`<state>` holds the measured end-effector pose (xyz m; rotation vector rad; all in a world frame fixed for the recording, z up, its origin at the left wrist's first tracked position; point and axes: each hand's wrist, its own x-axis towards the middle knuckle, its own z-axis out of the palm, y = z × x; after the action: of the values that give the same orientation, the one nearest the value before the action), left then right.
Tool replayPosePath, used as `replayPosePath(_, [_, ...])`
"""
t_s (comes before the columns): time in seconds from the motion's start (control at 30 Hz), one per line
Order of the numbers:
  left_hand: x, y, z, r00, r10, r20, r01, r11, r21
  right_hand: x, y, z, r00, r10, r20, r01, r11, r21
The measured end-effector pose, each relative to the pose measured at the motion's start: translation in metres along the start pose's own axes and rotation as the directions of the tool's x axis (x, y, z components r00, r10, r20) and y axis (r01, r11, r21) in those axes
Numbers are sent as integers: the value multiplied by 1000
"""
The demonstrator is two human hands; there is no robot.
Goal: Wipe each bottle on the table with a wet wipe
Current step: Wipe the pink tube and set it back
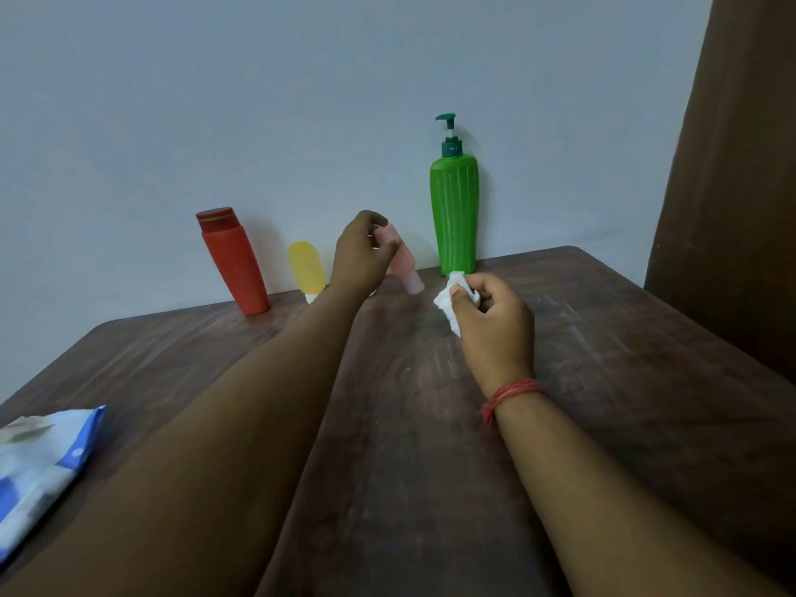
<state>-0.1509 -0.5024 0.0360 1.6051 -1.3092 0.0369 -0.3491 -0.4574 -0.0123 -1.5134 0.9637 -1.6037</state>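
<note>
My left hand point(362, 252) grips the upper end of a small pink bottle point(402, 262), which tilts with its pale cap toward the table. My right hand point(491, 325) holds a crumpled white wet wipe point(448, 305) just right of that bottle, apart from it. Against the wall stand a red bottle point(234, 262), a small yellow tube point(306, 269) on its white cap, and a tall green pump bottle point(455, 213). All rest on a dark wooden table point(409, 424).
A blue and white wet wipe pack point(38, 467) lies at the table's front left edge. A brown curtain point(732, 187) hangs at the right, beside the table's far right corner. A plain wall runs right behind the bottles.
</note>
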Motion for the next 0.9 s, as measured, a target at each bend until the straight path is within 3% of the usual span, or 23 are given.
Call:
replayPosePath(0.17, [-43,-6,-38,989,-146,-22,136,959,-247,-4,-4,3,998,-47,50,49,997,-57])
replayPosePath(0.33, [-103,-7,-80,987,-145,74,162,923,-350,-18,-14,5,978,-156,140,176,974,-143])
replayPosePath(0.47, [-148,-3,-105,990,-106,91,132,925,-358,-37,-28,6,900,-322,294,387,900,-201])
replayPosePath(0.6, [-182,3,-116,990,-128,64,142,943,-300,-60,-36,7,788,-379,485,540,805,-247])
replayPosePath(0.7, [-202,6,-123,984,-159,82,178,918,-354,-72,-44,9,709,-411,572,617,756,-221])
replayPosePath(0.9, [-215,7,-133,962,-235,140,273,841,-467,-77,-49,9,717,-401,570,604,766,-220])
